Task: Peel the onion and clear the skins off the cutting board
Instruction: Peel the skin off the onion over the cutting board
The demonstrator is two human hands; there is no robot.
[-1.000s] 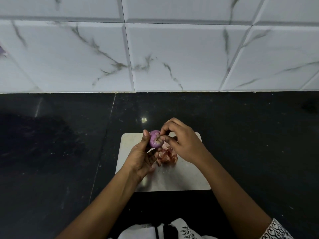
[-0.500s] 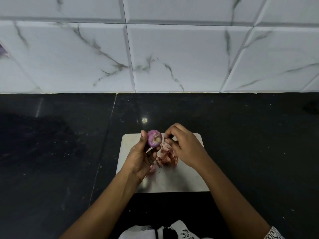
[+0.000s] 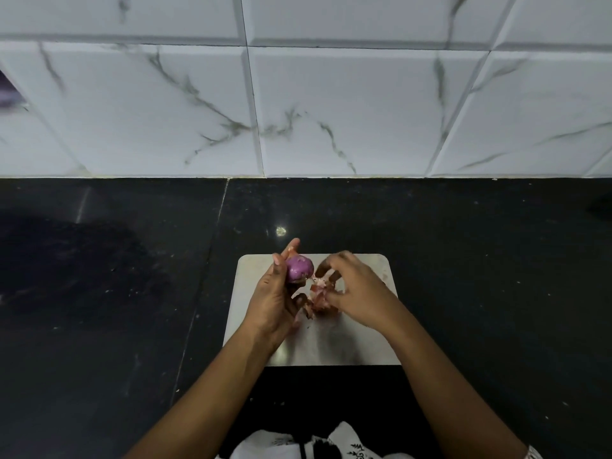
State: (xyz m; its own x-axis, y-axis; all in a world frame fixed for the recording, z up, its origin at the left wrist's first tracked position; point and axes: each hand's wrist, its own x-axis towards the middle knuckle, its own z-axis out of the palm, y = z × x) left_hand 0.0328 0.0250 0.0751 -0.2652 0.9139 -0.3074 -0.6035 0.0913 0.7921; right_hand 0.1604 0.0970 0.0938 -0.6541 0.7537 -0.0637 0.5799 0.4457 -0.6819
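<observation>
A small purple onion is held in my left hand, between thumb and fingers, above the far left part of the pale cutting board. A pile of reddish-brown skins lies on the board between my hands. My right hand hovers over the pile to the right of the onion, fingers curled and apart. A small scrap of skin seems to hang at its fingertips, though blur hides whether they pinch it.
The board rests on a black stone counter with a seam running down on the left. A white marbled tile wall stands behind. A patterned white garment shows at the bottom edge.
My right hand pulled a piece of skin off the onion and dropped toward the pile. My left hand turned and raised the onion a little.
</observation>
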